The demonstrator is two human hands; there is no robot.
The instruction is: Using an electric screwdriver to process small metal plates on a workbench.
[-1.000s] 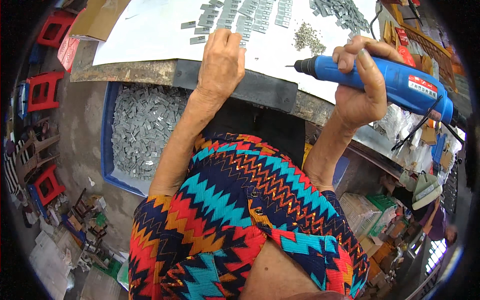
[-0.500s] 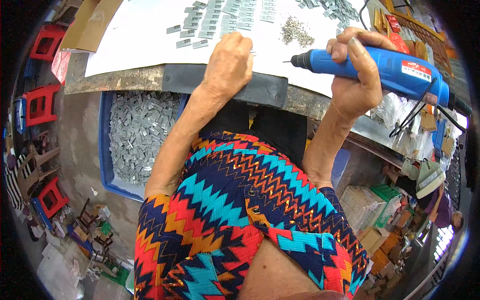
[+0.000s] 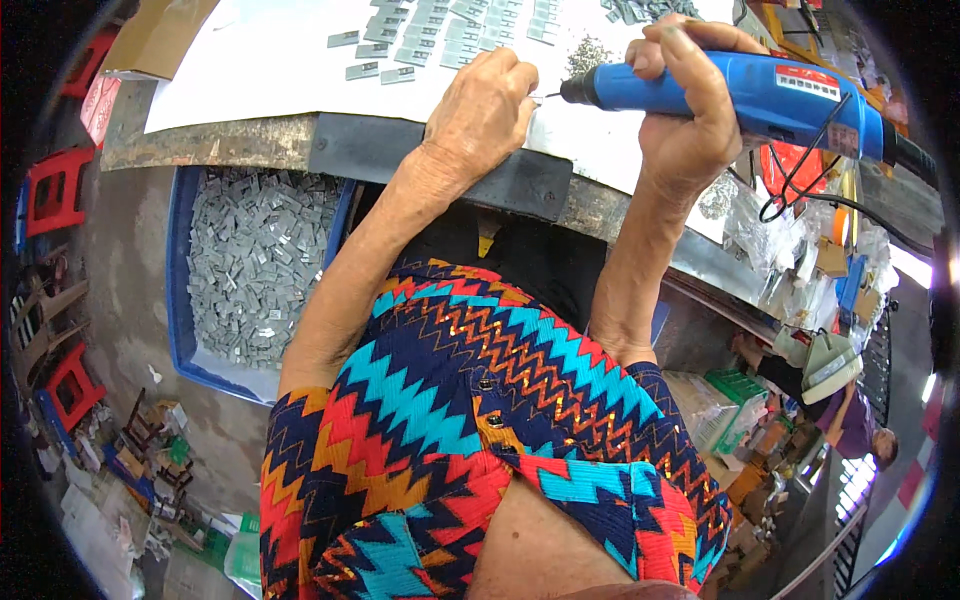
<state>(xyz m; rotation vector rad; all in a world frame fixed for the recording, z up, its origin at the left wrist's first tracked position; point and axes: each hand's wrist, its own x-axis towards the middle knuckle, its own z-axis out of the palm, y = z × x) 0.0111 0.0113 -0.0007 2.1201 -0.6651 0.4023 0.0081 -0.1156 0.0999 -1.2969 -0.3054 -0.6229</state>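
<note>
My right hand is wrapped round a blue electric screwdriver held level above the table, its thin bit pointing left. My left hand is closed in a pinch just left of the bit. A small pale edge shows at its fingertips, but the fingers hide what it belongs to. Beyond the left hand, small grey metal pieces, like pencil sharpeners, lie in rows on the white sheet. A heap of tiny screws lies behind the screwdriver's nose.
A dark plate covers part of the wooden table's front edge. Below on the left, a blue bin holds many loose grey pieces. Another grey pile lies at the back. The screwdriver's black cord hangs at right; another person is far right.
My left hand has moved right and the screwdriver has come left and slightly up, bringing its bit to the left fingertips. The whole view has also shifted a little.
</note>
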